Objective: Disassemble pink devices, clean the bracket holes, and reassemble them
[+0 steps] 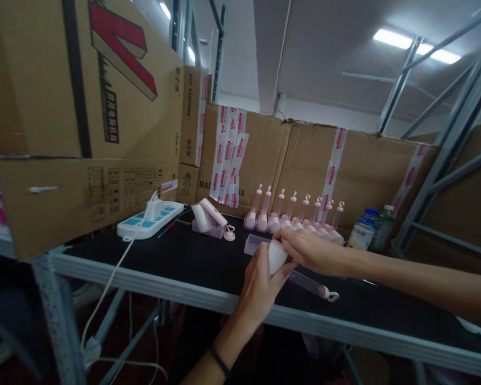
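Note:
Between both hands is a white, rounded plastic piece (277, 258) with a flat end facing up. My left hand (260, 280) wraps it from the left and below, fingers closed. My right hand (307, 250) is closed on its upper right side, its fingertips partly hidden. Just below my right hand lies a clear pinkish tube (309, 283) with a ring-topped cap; its left end is hidden by the hands. Behind my left hand, a translucent lilac tray (253, 244) is partly covered. Several pale pink units with clear upright tubes (280, 206) stand in a row beyond.
A white power strip (150, 219) with a plug and cable lies at the left. Beside it, another lilac tray (210, 230) holds white and pink parts, near a pink ring-topped cap (230, 233). Bottles (382, 227) stand at the right. Cardboard walls (260, 155) enclose the black tabletop (192, 267).

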### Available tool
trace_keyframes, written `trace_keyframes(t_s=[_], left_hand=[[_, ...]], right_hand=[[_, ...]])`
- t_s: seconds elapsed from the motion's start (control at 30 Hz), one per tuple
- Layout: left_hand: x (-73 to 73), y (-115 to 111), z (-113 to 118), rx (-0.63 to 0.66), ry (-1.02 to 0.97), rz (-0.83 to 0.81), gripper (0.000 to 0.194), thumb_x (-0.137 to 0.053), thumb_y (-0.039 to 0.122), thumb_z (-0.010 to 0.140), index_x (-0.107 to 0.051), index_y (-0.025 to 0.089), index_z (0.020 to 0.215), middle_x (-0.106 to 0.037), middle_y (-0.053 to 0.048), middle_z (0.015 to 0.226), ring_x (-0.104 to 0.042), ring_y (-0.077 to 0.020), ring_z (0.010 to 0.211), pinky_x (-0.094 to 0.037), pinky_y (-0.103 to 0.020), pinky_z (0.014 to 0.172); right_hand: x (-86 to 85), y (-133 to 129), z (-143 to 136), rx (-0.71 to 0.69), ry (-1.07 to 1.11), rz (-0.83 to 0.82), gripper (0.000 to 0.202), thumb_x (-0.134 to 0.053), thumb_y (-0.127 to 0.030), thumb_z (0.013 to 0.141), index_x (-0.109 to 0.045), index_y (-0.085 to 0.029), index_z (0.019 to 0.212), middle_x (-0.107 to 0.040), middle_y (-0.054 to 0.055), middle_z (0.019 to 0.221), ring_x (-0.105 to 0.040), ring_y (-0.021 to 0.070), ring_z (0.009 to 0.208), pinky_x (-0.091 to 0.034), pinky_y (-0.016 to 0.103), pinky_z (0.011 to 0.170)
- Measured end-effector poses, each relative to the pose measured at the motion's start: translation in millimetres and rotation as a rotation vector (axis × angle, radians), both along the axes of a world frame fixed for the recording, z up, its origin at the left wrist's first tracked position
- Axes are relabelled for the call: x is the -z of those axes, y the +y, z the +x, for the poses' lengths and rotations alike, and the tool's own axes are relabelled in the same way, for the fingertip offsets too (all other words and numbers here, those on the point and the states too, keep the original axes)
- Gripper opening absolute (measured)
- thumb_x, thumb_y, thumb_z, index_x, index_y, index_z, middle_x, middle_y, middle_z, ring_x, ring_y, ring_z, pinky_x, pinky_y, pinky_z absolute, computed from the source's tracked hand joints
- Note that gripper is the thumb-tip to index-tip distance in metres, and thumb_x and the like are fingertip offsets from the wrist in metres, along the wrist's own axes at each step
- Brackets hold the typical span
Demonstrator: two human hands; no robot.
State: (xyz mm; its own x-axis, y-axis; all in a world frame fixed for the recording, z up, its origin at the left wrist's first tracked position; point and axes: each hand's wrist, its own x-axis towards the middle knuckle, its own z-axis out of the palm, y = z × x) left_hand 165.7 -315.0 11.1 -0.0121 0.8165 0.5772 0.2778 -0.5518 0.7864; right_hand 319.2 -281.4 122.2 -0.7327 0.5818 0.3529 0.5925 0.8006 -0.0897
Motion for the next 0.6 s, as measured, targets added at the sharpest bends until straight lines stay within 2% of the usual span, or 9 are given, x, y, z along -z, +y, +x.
trace_keyframes(t_s=[0.13,0.27,0.37,0.6], left_hand=[[-2.7,2.3,1.2,-0.077,-0.013,-0.034,0.029,-0.066,0.047,0.092,-0.052,0.024,0.104,-0.069,-0.003,0.097,-0.068,-0.0232,0.093,-0.047,-0.031,0.078],[-4.0,2.2,4.0,-0.156,-0.027,-0.008,0.023,-0.059,0.045,0.095,-0.055,0.024,0.105,-0.072,-0.004,0.1,-0.07,-0.0226,0.094,-0.048,-0.03,0.079],[-4.0,-0.2,5.4,-0.205,-0.047,0.012,0.024,-0.057,0.045,0.096,-0.057,0.024,0.108,-0.074,-0.005,0.102,-0.072,-0.0233,0.095,-0.05,-0.031,0.079],[-2.6,-1.7,5.3,-0.37,-0.013,0.082,0.025,-0.054,0.042,0.098,-0.058,0.022,0.112,-0.075,-0.01,0.102,-0.073,-0.0279,0.096,-0.052,-0.033,0.078]], right_hand=[[3.5,1.5,-1.6,0.021,-0.063,0.037,0.038,-0.029,-0.033,0.11,-0.06,-0.019,0.094,-0.066,0.006,0.085,-0.06,0.02,0.078,-0.042,0.032,0.076],[12.7,3.0,-5.3,0.064,-0.029,0.105,0.038,-0.025,-0.032,0.112,-0.057,-0.019,0.098,-0.067,0.006,0.09,-0.062,0.0186,0.081,-0.042,0.031,0.077],[15.9,0.3,-12.6,0.141,-0.063,0.153,0.038,-0.024,-0.031,0.112,-0.057,-0.017,0.098,-0.068,0.007,0.09,-0.065,0.02,0.081,-0.042,0.031,0.073],[11.4,-6.6,-30.9,0.304,-0.075,0.213,0.038,-0.026,-0.032,0.111,-0.059,-0.017,0.097,-0.072,0.01,0.087,-0.068,0.0228,0.081,-0.039,0.031,0.068]])
